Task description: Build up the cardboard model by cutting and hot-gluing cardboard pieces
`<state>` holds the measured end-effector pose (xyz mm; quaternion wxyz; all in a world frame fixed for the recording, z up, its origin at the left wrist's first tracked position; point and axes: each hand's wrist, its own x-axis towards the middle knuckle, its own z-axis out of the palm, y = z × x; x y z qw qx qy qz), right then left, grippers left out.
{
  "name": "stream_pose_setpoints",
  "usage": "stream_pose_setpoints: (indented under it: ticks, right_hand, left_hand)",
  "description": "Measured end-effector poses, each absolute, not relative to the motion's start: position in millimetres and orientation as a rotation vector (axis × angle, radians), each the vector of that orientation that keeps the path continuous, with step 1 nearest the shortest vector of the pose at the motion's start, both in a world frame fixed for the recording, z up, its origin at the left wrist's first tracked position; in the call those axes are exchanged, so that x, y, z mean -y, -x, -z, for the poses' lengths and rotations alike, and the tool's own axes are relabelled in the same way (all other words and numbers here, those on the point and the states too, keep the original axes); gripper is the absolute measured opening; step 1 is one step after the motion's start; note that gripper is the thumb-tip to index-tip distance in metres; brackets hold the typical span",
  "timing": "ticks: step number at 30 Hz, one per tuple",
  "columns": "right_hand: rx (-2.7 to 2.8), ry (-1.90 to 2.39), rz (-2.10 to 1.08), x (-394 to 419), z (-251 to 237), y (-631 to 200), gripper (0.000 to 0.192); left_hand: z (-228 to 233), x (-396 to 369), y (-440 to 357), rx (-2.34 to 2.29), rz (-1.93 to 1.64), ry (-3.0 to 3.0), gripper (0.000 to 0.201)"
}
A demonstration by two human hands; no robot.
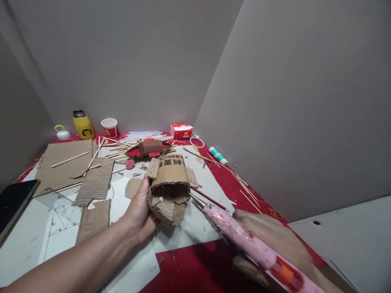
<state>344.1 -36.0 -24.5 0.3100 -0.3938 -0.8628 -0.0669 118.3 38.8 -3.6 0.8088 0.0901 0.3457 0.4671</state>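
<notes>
My left hand [142, 211] is closed round the left side of a small cardboard boat [166, 209] with an arched cardboard cover [171, 171] bearing printed characters. The boat is held up off the table, its open end facing me. In my right hand [271, 236] is a pink hot glue gun [241, 236], its metal nozzle at the right edge of the boat near the cover's lower corner. Whether the nozzle touches the cardboard I cannot tell. Behind the boat lies a second, red and brown cardboard boat [151, 148].
Cardboard sheets [61, 162] and thin wooden sticks [97, 156] are scattered left and behind. A yellow bottle [82, 126], paper cup [109, 128] and red box [181, 131] stand at the back. Scissors [201, 156] and a glue stick [218, 155] lie right; a phone [15, 207] left.
</notes>
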Motion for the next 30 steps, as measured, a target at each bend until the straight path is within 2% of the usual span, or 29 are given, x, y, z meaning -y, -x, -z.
stream_pose_setpoints:
  ticks: [12,18,24,30]
  right_hand:
    - [2.247,0.899,0.276,27,-12,-322,0.040]
    - [2.247,0.865,0.324,24,-6,-326,0.040]
    - [2.208,0.812,0.223,23,4,-329,0.034]
    - [2.255,0.750,0.177,28,9,-336,0.036]
  left_hand:
    - [-1,-35,-117,-0.813,-1.002,-0.252,0.045]
    - [-4,-36,-117,-0.785,-1.013,-0.260,0.040]
    - [-5,-37,-117,-0.848,-1.036,-0.258,0.039]
    - [-11,-39,-113,-0.865,-1.031,-0.299,0.048]
